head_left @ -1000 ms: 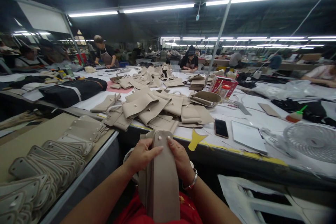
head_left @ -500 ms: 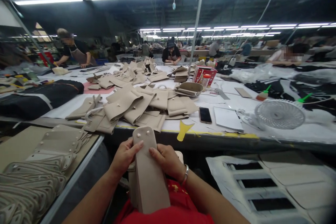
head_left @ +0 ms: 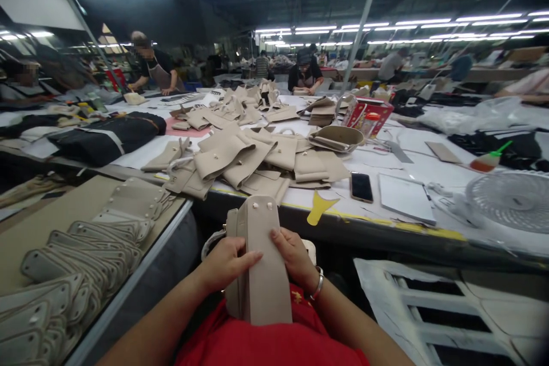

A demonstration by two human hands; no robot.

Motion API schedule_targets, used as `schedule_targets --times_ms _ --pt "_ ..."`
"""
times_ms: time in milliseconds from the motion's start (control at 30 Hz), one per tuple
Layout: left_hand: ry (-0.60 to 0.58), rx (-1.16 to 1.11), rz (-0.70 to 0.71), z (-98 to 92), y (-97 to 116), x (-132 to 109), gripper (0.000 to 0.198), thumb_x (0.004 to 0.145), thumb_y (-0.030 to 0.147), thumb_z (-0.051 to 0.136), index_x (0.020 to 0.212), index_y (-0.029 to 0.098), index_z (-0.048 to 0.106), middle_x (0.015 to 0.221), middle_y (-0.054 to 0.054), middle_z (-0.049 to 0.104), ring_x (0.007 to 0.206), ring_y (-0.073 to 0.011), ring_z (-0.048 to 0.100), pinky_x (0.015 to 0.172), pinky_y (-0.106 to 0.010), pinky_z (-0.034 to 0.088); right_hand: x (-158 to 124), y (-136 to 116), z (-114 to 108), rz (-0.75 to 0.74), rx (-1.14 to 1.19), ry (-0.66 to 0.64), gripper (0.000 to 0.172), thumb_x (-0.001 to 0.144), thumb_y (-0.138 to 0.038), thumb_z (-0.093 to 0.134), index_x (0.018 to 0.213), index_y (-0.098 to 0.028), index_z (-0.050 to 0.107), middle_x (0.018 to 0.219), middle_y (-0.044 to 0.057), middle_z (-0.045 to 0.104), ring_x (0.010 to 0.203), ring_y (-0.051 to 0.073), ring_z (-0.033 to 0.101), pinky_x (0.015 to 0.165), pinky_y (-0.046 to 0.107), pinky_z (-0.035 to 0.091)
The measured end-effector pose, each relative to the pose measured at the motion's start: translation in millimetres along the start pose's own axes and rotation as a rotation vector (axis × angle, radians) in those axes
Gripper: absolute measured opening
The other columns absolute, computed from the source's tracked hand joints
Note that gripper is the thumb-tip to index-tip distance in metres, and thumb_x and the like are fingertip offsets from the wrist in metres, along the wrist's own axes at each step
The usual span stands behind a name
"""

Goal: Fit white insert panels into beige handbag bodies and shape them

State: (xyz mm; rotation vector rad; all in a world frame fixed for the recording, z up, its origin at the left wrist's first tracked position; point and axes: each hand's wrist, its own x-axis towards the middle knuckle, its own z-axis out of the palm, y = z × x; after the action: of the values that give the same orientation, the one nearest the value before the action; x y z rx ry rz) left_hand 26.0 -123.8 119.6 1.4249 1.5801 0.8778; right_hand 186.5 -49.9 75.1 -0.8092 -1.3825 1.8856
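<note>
Beige leather flap [head_left: 262,274]: long, flat, smooth, rounded at the top, small metal studs near that end. Stands upright at lower centre of the frame, pressed against a matching bag body [head_left: 232,229] just behind.

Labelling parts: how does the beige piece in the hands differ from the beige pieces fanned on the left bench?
The held piece stands upright at the lap, gripped by the left hand and right hand; the fanned pieces lie flat, overlapping, untouched. The held piece is one long panel with another layer behind; the fanned pieces are many flaps that look shorter. Both are beige with small studs near one end.
</note>
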Motion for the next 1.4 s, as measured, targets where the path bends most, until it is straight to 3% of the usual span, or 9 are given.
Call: schedule_targets --times_ms 100,233,467,633,700,767,900,1100,1400 --pt "-0.061 -0.087 -0.020 3.9 -0.3 2.7 0.036 0.075 0.046 0.055 0.067 0.012 0.061 0.058 0.000 0.055 0.049 -0.0100 0.045 0.044 -0.020 0.033 0.8 0.1 3.5 0.007 0.028 0.010 0.043 0.076 -0.058 0.054 0.075 -0.015 0.051 0.060 -0.001 0.052 0.048 0.009 0.042 0.042 0.020 0.032" --pt "0.011 -0.268 -0.060 8.8 -9.4 9.3 0.035 0.074 0.045 0.058 0.062 0.012 0.055 0.050 0.003 0.047 0.041 -0.0059 0.035 0.039 -0.018 0.026 5.6 -2.4 7.9 0.002 0.026 0.013 0.042 0.077 -0.056 0.054 0.075 -0.014 0.052 0.059 -0.001 0.052 0.047 0.008 0.041 0.042 0.020 0.032" --pt "0.107 -0.301 -0.073 5.1 -29.4 14.6 0.037 0.071 0.045 0.061 0.059 0.012 0.052 0.052 0.002 0.049 0.044 -0.0066 0.040 0.040 -0.018 0.029 22.9 8.4 13.6 0.030 -0.111 0.028 0.044 0.078 -0.058 0.049 0.073 -0.014 0.049 0.061 -0.001 0.051 0.049 0.009 0.041 0.044 0.022 0.033" --pt "0.134 -0.357 -0.121 -0.4 -49.7 8.4 0.040 0.071 0.050 0.060 0.069 0.010 0.057 0.054 0.000 0.053 0.046 -0.0087 0.044 0.042 -0.020 0.034 15.1 8.3 14.9 -0.091 -0.694 0.048 0.043 0.081 -0.055 0.046 0.070 -0.015 0.053 0.064 0.001 0.054 0.055 0.011 0.043 0.049 0.022 0.031" --pt "0.159 -0.394 -0.132 -2.4 -55.3 6.0 0.042 0.069 0.051 0.061 0.073 0.009 0.058 0.055 0.000 0.053 0.045 -0.0088 0.045 0.042 -0.020 0.035 7.1 2.8 15.4 -0.133 -0.906 -0.010 0.041 0.080 -0.054 0.049 0.075 -0.014 0.059 0.068 0.003 0.059 0.060 0.013 0.048 0.054 0.023 0.032" --pt "0.185 -0.387 -0.134 -3.6 -58.1 3.5 0.042 0.069 0.051 0.061 0.074 0.010 0.059 0.055 0.001 0.054 0.046 -0.0092 0.046 0.042 -0.020 0.036 0.8 -1.8 16.0 -0.114 -0.961 -0.101 0.041 0.080 -0.053 0.049 0.083 -0.014 0.062 0.074 0.005 0.062 0.064 0.015 0.052 0.057 0.024 0.034" --pt "0.210 -0.273 -0.165 -3.4 -57.6 -5.8 0.043 0.070 0.053 0.060 0.065 0.010 0.059 0.052 0.001 0.053 0.045 -0.0093 0.045 0.040 -0.019 0.034 -2.3 3.4 17.0 -0.009 -0.723 -0.244 0.042 0.085 -0.051 0.043 0.086 -0.014 0.063 0.078 0.005 0.063 0.065 0.015 0.054 0.055 0.022 0.035" --pt "0.020 -0.237 -0.226 -2.2 -54.0 -28.3 0.039 0.071 0.046 0.061 0.083 0.010 0.065 0.075 -0.006 0.067 0.064 -0.0177 0.060 0.053 -0.024 0.046 -1.8 29.1 25.0 0.087 -0.211 -0.292 0.045 0.082 -0.056 0.047 0.085 -0.012 0.057 0.075 0.004 0.058 0.060 0.011 0.049 0.051 0.021 0.037" --pt "0.124 -0.333 -0.212 5.1 -58.5 -33.4 0.039 0.073 0.047 0.060 0.070 0.009 0.062 0.065 -0.005 0.061 0.053 -0.0121 0.052 0.046 -0.021 0.040 -1.0 39.4 33.4 0.089 -0.166 -0.233 0.043 0.080 -0.055 0.050 0.083 -0.012 0.055 0.070 0.002 0.054 0.055 0.009 0.044 0.048 0.020 0.035"
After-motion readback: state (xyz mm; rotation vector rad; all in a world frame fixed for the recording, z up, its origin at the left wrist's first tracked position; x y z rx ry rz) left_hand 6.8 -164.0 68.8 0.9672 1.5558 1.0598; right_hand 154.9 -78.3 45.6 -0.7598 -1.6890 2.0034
